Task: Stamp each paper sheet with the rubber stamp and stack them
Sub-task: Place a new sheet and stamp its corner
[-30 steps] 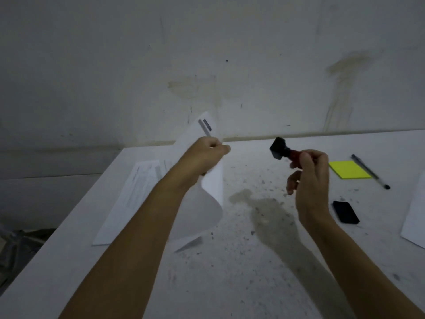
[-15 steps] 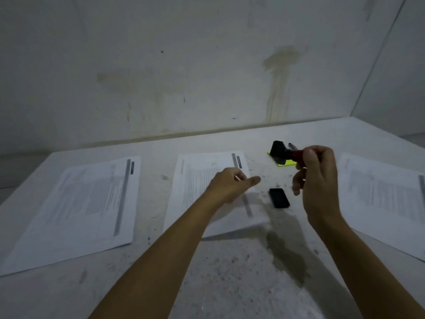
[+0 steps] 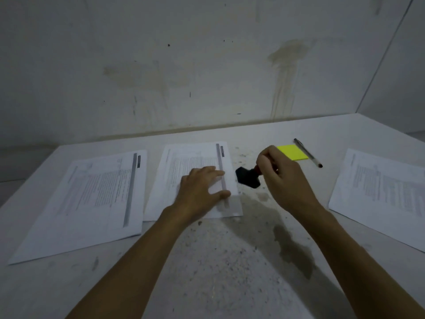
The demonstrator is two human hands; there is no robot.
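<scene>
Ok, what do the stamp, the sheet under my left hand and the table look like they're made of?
Stamp: matte black base, likely plastic or rubber; a red handle, mostly hidden in the right hand, material unclear.
Middle sheet: thin white printed paper, lying flat under the left hand.
Table: pale, matte, speckled and stained; perhaps painted board or stone, hard to tell.

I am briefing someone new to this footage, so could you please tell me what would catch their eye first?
Probably the right hand at centre right, gripping a black rubber stamp tilted just off the middle sheet's right edge. The left hand rests flat on that sheet. Behind, a bright yellow sticky pad stands out on the grey table beside a pen.
</scene>
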